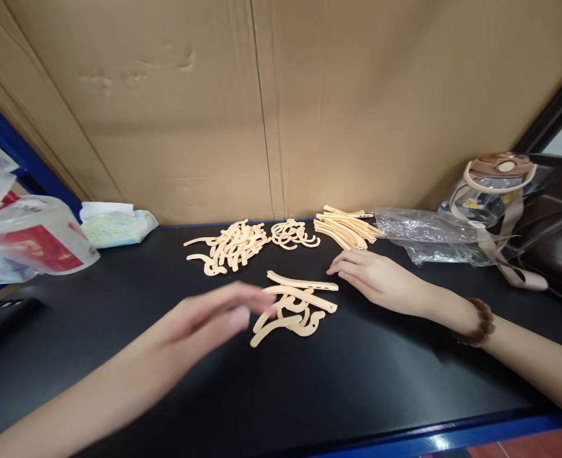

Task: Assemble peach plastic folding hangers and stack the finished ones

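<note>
On the black table top lie pale beige plastic pieces. A small cluster of curved and straight pieces sits in the middle, between my hands. My left hand hovers just left of that cluster, fingers stretched out and blurred by motion, holding nothing. My right hand rests flat on the table to the right of the cluster, fingers extended and apart, empty, with a brown bead bracelet on its wrist. Farther back lie a pile of curved pieces, a smaller pile of hook shapes and a stack of straight strips.
A cardboard wall closes off the back. A clear plastic bag and a water bottle with a strap sit at the back right. A tissue pack and a white and red plastic bag stand at the left.
</note>
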### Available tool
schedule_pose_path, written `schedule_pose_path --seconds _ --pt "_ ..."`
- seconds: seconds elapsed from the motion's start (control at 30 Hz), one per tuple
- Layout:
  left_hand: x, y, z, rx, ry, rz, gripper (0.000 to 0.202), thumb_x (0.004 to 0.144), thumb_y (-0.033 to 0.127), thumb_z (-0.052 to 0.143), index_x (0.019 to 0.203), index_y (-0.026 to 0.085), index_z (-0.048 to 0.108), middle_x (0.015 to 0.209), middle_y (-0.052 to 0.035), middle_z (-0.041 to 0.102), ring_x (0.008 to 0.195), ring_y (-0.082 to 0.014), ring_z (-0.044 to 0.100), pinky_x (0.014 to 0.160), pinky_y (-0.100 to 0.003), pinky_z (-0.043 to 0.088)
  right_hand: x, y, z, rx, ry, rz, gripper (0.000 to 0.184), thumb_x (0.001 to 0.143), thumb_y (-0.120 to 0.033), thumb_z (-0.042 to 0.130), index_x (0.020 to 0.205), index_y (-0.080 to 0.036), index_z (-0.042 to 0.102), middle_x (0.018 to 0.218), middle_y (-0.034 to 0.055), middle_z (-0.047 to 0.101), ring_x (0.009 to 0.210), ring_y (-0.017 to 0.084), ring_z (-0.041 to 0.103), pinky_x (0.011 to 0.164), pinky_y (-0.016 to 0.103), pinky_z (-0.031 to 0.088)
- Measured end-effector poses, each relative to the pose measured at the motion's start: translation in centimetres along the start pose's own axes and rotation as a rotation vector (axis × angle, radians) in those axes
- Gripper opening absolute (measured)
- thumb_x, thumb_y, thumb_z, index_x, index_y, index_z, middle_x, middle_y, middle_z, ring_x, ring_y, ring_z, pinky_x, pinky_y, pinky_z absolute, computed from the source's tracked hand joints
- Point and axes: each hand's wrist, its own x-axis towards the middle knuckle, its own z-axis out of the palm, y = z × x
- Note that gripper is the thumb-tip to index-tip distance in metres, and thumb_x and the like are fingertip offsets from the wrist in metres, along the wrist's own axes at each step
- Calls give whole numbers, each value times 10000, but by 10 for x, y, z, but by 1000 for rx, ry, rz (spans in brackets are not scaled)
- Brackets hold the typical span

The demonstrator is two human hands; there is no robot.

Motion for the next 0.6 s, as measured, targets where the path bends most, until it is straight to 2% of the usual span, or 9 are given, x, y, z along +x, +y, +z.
schedule_pose_path --seconds 0.07,0.1,0.17,0.23,0.37,0.5,0.6 --pt "33 0 10 124 -56 104 295 860 484 622 1025 278 754 1163 -17 709 1196 -322 551 1072 -414 383 0 -2 -2 17 -10 0 339 1024 -247 325 1158 -179 629 1138 98 632 1059 211 606 926 385 506" --pt "48 -2 15 116 -53 115 299 879 473 595 1025 264 752 1187 -19 702 1229 -312 533 1096 -416 354 -1 -3 -3 26 -20 -1 326 1024 -299 358 1166 -183 628 1152 93 626 1062 208 605 930 377 504" --pt "72 -11 22 15 -61 88 299 900 441 577 1032 234 747 1207 -38 698 1243 -298 535 1089 -419 367 -1 -5 -4 47 -44 -1 335 1001 -401 434 1176 -190 627 1181 89 608 1069 209 603 936 374 503" --pt "84 -22 24 -57 -78 67 307 920 429 556 1041 214 739 1211 -53 699 1231 -284 555 1081 -415 383 -1 -6 -3 68 -69 5 345 979 -436 476 1177 -194 622 1204 93 589 1079 218 597 940 383 500" --pt "87 -37 18 -185 -80 21 361 959 432 478 1071 179 711 1169 -80 718 1196 -271 589 1087 -421 380 -1 -7 0 74 -83 17 307 986 -398 465 1174 -198 603 1215 99 574 1085 233 590 942 400 498" --pt "85 -39 14 -405 -67 -65 332 960 373 488 1066 142 702 1114 -100 729 1130 -275 618 1007 -409 446 -1 -6 1 53 -88 6 307 996 -373 442 1199 -194 587 1218 101 570 1078 229 594 936 398 505" --pt "87 -40 14 -465 -47 -76 321 965 355 483 1036 138 709 1068 -98 731 1081 -257 630 963 -379 473 -2 -7 1 44 -83 4 305 996 -360 440 1201 -194 592 1216 99 576 1070 228 604 924 401 517"
